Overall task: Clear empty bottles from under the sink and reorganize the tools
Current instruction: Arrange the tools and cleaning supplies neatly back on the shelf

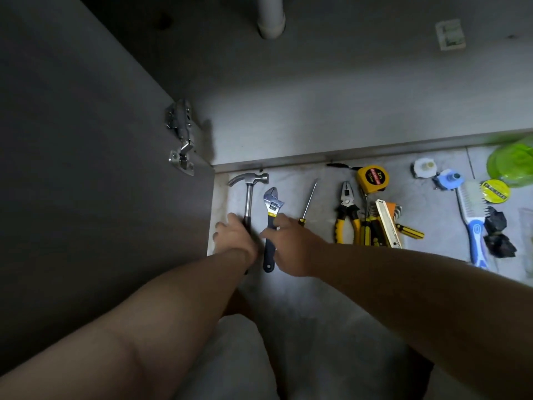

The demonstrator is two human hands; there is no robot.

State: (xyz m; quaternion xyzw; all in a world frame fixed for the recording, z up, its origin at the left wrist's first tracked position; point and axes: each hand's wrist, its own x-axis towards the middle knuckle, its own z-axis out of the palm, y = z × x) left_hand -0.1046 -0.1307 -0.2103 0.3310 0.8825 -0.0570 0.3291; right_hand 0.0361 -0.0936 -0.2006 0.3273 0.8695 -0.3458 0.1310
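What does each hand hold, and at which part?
The left hand lies on the steel claw hammer at its black grip. The right hand touches the blue-handled adjustable wrench mid-handle. Closed grasps cannot be told.

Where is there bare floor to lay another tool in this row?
Bare tile lies between the screwdriver and the pliers, and between the utility knife and the brush. The cabinet floor behind is bare too. It is crowded around the tape measure.

- Steel claw hammer (248, 194): black grip hidden under left hand (235, 236).
- Blurred bright-green plastic container (512, 164), cut off at right edge.
- White drain pipe (271, 17) cut off at top.
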